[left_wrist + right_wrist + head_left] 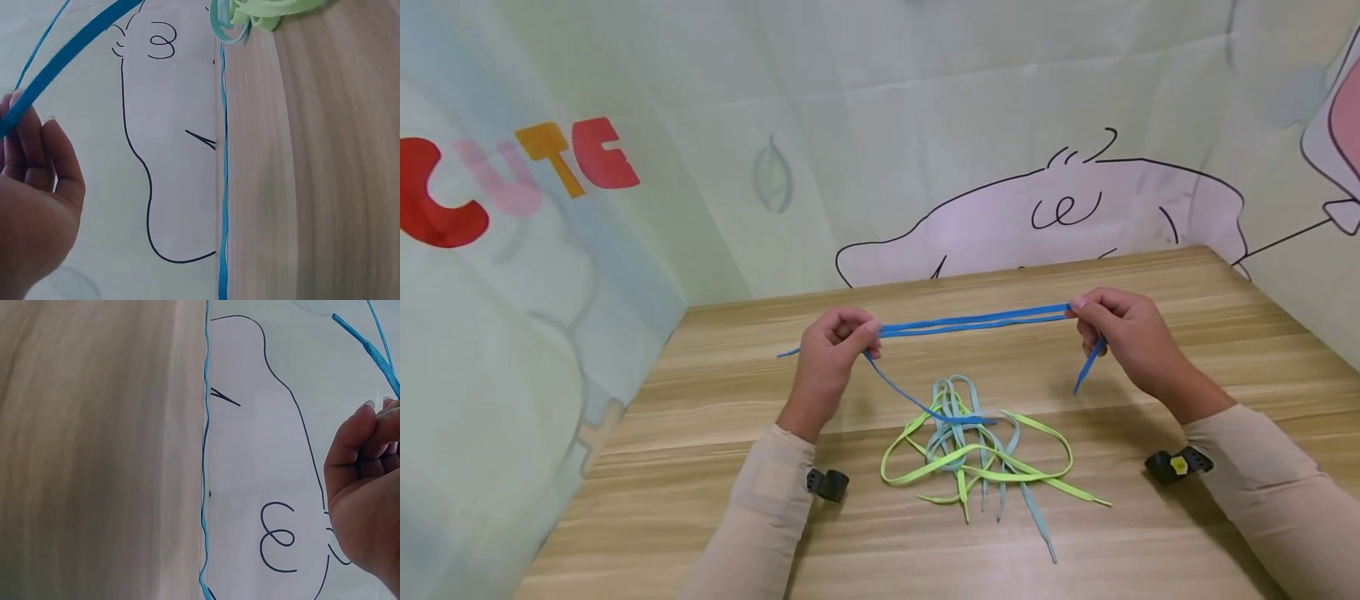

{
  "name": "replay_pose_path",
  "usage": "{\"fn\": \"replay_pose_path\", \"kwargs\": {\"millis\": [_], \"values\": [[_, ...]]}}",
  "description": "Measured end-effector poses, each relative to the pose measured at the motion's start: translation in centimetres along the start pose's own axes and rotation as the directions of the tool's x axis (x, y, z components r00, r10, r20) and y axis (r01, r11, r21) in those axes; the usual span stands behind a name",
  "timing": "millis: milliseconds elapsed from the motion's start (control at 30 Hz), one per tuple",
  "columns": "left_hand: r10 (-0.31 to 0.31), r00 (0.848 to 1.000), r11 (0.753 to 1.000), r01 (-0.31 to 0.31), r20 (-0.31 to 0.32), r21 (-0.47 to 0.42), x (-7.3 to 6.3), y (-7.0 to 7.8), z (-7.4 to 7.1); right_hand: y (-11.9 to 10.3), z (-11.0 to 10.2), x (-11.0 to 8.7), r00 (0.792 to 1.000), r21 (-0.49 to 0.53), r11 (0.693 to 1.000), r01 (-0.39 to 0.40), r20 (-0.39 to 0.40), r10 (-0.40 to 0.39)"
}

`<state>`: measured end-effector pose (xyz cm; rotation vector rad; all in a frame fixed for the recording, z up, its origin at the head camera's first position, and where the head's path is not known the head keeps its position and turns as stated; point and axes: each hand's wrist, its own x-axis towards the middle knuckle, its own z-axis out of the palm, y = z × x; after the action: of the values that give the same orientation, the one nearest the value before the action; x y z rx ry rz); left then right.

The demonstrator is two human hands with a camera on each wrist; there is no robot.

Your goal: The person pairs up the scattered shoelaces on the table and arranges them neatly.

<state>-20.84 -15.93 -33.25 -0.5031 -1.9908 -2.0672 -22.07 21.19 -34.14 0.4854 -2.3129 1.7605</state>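
Blue lace (pixel 973 318) is held doubled and near-straight between two hands, long axis running left to right, right end slightly farther. Left stretch is pinched between thumb and fingers of left hand (pixel 835 358); right stretch is pinched likewise by right hand (pixel 1127 337). Loose blue tail (pixel 895 385) is draped from left hand rightward onto yellow-green lace (pixel 1011 477) and pale-blue lace (pixel 1036 512), tangled on wooden table (pixel 700 458), near side, roughly midway between hands.

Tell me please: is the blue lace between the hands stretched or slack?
Stretched: the blue lace runs nearly straight between left fingers and right fingers, in two strands.
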Motion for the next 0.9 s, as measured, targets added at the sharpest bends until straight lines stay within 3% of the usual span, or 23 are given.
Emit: {"fn": "replay_pose_path", "kwargs": {"millis": [400,667,900], "values": [[-0.028,0.997,0.999,0.026,-0.075,-0.032,0.2,-0.2,-0.6,0.1,-0.2,0.0,0.998,-0.024,0.999,-0.042,-0.047,0.041],[-0.039,0.995,0.999,0.035,-0.087,-0.041,0.2,-0.5,-0.7,0.3,-0.8,0.1,0.996,-0.028,0.998,-0.049,-0.08,0.047],[-0.067,0.986,0.994,0.052,-0.154,-0.099,0.2,-0.8,-1.4,1.0,-0.9,0.5,0.998,0.014,0.999,-0.042,-0.048,0.042]]}}
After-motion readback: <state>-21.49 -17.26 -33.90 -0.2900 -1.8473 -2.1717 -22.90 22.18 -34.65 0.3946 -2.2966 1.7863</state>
